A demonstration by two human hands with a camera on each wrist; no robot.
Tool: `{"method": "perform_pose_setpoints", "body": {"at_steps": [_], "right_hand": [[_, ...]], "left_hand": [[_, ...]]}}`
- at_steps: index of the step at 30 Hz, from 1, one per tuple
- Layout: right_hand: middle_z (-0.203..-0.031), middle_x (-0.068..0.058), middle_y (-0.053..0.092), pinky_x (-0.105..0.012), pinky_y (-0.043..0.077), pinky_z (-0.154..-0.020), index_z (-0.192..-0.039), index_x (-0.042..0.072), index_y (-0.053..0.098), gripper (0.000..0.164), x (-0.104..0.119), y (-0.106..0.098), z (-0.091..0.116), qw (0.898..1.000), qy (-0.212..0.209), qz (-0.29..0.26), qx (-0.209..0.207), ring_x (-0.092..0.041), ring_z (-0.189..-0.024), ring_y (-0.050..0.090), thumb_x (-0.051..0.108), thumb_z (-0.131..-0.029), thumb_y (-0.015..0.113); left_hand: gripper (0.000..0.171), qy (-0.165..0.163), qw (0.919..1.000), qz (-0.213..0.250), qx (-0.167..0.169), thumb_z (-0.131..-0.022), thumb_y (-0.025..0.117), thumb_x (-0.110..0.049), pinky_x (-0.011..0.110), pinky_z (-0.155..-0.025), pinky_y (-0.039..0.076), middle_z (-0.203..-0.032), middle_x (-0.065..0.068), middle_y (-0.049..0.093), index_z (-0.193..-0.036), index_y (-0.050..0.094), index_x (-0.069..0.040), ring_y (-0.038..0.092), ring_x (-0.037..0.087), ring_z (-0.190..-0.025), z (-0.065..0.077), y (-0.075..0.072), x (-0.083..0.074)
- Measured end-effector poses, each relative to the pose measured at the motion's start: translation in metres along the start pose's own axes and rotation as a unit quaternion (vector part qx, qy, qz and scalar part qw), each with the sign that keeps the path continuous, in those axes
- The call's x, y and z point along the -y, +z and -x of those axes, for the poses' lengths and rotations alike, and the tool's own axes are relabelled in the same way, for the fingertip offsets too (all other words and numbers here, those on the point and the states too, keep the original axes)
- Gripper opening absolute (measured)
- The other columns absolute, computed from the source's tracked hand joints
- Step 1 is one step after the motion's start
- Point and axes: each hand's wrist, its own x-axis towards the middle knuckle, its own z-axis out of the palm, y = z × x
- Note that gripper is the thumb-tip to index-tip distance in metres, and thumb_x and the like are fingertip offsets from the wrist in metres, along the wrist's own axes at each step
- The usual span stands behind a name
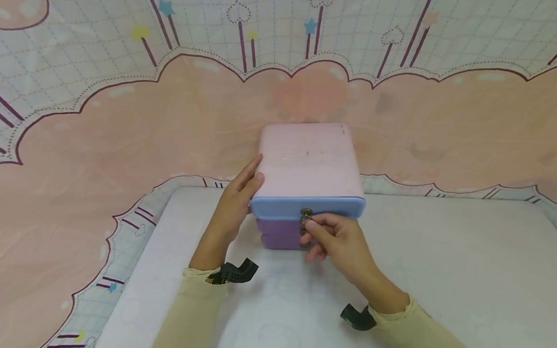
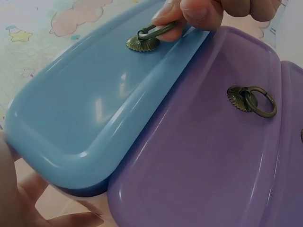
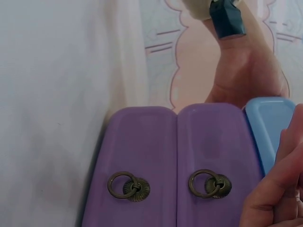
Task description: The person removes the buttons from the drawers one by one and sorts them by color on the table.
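A small drawer cabinet with a pink top (image 1: 308,160) has one blue drawer (image 1: 276,208) above two purple drawers (image 3: 142,142). My right hand (image 1: 341,243) pinches the bronze ring pull (image 2: 158,32) of the blue drawer between thumb and finger. In the left wrist view, the blue front stands slightly forward of the purple one beneath it. Against the cabinet's left side rests my left hand (image 1: 232,206), its fingers extended along the wall. Bronze rings hang free on the purple drawers, such as this ring (image 2: 261,101).
The cabinet stands on a white table (image 1: 446,272), near its back edge. Behind it hangs a patterned cloth (image 1: 204,120) with peach clouds and stars. Dark camera mounts (image 1: 240,271) sit on both wrists.
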Motion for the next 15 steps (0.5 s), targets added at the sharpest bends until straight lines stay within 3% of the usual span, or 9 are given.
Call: {"method": "perform_pose_setpoints", "body": {"at_steps": [7,15], "right_hand": [[-0.087,-0.014,0.077,-0.026,0.053,-0.052,-0.110,-0.006,0.069,0.029,-0.001,-0.001,0.006,1.000,-0.003,0.005,0.002,-0.022,-0.058,0.071,0.022,-0.102,0.065],[-0.089,-0.015,0.077,-0.027,0.053,-0.052,-0.110,-0.005,0.069,0.028,0.000,-0.002,0.013,1.000,0.004,0.022,0.009,-0.024,-0.058,0.071,0.021,-0.102,0.064]], "left_hand": [[0.053,0.000,0.9999,-0.015,0.001,-0.102,0.056,-0.051,0.062,-0.107,0.046,-0.166,-0.017,0.029,-0.152,0.039,-0.052,0.033,0.023,-0.153,0.001,-0.001,0.001],[0.053,0.010,0.9999,0.003,0.005,-0.103,0.056,-0.047,0.059,-0.106,0.048,-0.167,-0.012,0.029,-0.153,0.040,-0.048,0.033,0.023,-0.152,0.000,-0.001,0.002]]}}
